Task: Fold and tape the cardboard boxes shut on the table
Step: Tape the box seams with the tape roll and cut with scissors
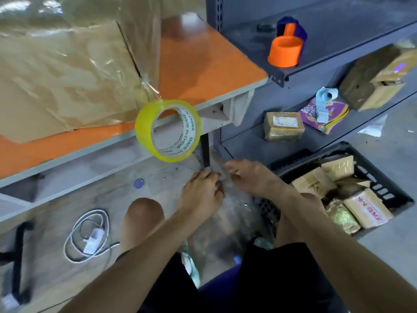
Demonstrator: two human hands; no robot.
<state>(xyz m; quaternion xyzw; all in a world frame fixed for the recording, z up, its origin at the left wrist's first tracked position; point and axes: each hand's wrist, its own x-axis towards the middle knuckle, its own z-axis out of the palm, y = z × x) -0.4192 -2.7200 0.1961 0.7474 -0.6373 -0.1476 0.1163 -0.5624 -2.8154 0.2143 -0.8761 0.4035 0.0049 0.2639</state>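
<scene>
A flattened cardboard box [61, 82] wrapped in clear tape lies on the orange table [203, 62]. A yellowish roll of clear tape [168, 131] hangs off the table's front edge on a strip of its own tape that is stuck to the box. Both hands are below the table edge, beside the black table leg [205, 152]. My left hand [202, 193] has its fingers curled together; something small and blurred may be pinched there. My right hand [250, 177] is close beside it, with finger and thumb apart.
A grey metal shelf on the right carries an orange and purple tape dispenser [286, 47], taped parcels [283, 126] and a purple packet [325, 114]. A black crate [381, 177] of wrapped parcels sits on the floor. A white charger and cable [90, 236] lie at lower left.
</scene>
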